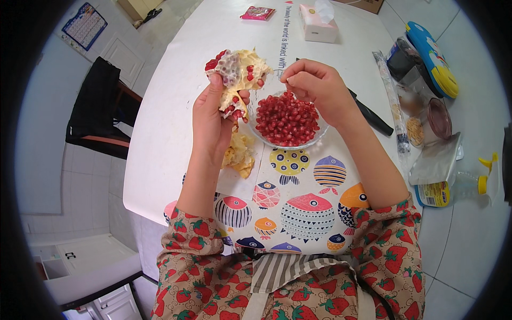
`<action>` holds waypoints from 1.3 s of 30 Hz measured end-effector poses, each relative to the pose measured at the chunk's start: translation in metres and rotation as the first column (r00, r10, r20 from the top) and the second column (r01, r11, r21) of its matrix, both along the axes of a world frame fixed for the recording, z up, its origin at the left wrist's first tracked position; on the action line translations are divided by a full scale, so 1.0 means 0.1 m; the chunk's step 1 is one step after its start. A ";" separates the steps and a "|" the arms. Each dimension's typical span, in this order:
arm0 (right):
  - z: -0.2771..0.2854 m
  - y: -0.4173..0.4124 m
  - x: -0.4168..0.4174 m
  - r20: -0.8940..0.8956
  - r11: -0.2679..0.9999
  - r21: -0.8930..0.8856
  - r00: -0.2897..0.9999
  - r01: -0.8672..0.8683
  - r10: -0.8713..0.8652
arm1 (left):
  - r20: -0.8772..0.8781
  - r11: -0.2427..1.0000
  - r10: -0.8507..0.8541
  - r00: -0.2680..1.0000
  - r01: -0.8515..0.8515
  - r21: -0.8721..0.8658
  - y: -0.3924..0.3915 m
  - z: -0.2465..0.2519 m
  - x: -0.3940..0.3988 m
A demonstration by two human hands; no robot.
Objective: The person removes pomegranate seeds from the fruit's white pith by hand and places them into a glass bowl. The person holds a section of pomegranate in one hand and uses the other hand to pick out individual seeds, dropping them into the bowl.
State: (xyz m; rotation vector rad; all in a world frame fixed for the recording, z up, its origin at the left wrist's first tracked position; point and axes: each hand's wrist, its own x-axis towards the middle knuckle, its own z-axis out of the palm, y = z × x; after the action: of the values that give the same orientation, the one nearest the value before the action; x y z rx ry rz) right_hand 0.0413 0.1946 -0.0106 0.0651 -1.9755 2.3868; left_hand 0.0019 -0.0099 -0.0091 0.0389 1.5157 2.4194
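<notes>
In my left hand [212, 104] is a torn piece of pomegranate [250, 74], with pale yellow pith, a whitish membrane and red arils still set in it. My thumb presses on its near side. A clear glass bowl [260, 141] heaped with loose red pomegranate arils [287, 120] stands between my hands. Over the bowl's far right rim hovers my right hand [316, 86], its fingers curled and thumb near the index fingertip; whether anything small is pinched there is hidden. Below my left wrist, torn pomegranate peel [240, 156] lies on a white sheet [236, 187].
Behind my right forearm lies a black-handled knife [372, 114]. A pink tissue box [319, 30] and a pink packet [258, 13] sit farther back. Jars, a rolled plastic wrap [392, 102] and a spray bottle [474, 185] line the right side. A chair [100, 112] stands left.
</notes>
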 end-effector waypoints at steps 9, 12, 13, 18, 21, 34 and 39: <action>0.02 0.02 0.01 0.075 0.959 -0.270 0.991 -0.082 0.106 | 0.015 1.000 0.012 1.000 -0.012 0.018 0.00 -0.01 -0.03; 0.04 0.03 0.00 0.073 0.963 -0.254 0.992 -0.086 0.108 | 0.010 0.999 0.011 1.000 -0.011 0.030 -0.01 -0.01 -0.04; 0.04 0.03 -0.01 0.070 0.965 -0.248 0.992 -0.089 0.109 | 0.009 0.999 0.011 1.000 -0.011 0.033 -0.02 0.00 -0.04; 0.00 0.08 -0.04 0.053 0.977 -0.190 0.993 -0.092 0.104 | 0.003 0.998 0.033 0.999 -0.033 -0.054 -0.03 0.04 -0.05; -0.01 0.09 -0.05 0.063 0.981 -0.174 0.993 -0.084 0.096 | -0.012 0.996 0.034 0.999 -0.035 -0.087 -0.04 0.05 -0.05; 0.00 0.08 -0.04 0.083 0.986 0.142 0.994 -0.084 0.073 | -0.009 0.995 0.050 0.999 -0.051 -0.083 -0.05 0.06 -0.06; 0.04 0.01 0.00 -0.120 0.793 0.600 0.992 0.099 -0.034 | 0.057 1.000 0.009 0.998 -0.010 0.028 -0.06 0.06 -0.08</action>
State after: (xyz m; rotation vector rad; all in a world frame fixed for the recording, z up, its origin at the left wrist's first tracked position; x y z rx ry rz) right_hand 0.0417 0.1952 -0.0063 0.1318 -2.5471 1.5695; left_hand -0.0061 -0.0155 -0.0033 -0.0312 1.4600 2.4281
